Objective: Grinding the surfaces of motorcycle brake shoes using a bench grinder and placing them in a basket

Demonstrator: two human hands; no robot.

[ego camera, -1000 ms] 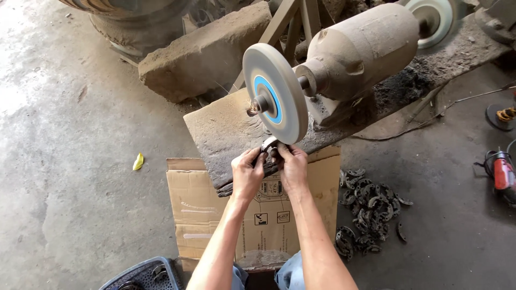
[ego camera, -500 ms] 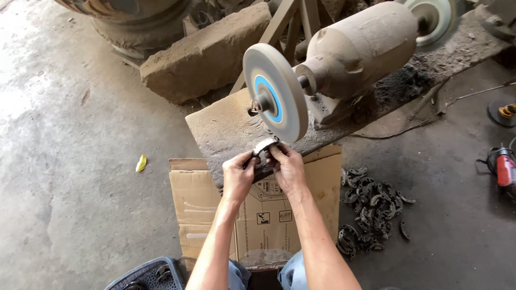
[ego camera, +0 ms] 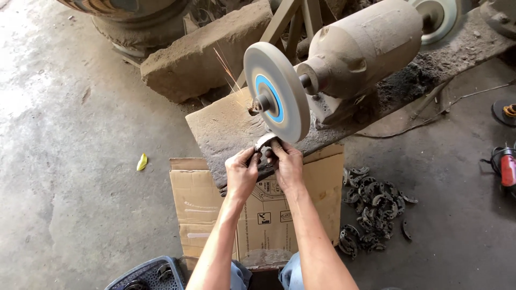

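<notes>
Both hands meet at the lower edge of the grinding wheel. The left hand and the right hand sit close together, fingers curled, pinching one small curved metal piece between them. The piece is pressed up against the bottom rim of the wheel; thin sparks fly up and to the left of it.

The wheel is pale grey with a blue ring round its hub and is mounted on the shaft of a dusty motor. A second wheel sits at the motor's far end. The motor rests on a rough plank — darkened with grinding dust near the right.

Below the hands a flattened cardboard box lies on the concrete floor. To the right of it lies a heap of similar dark curved metal parts — loosely piled, some scattered. A stone block lies behind the plank. A yellow scrap lies on the floor to the left. A red power tool shows at the right edge.
</notes>
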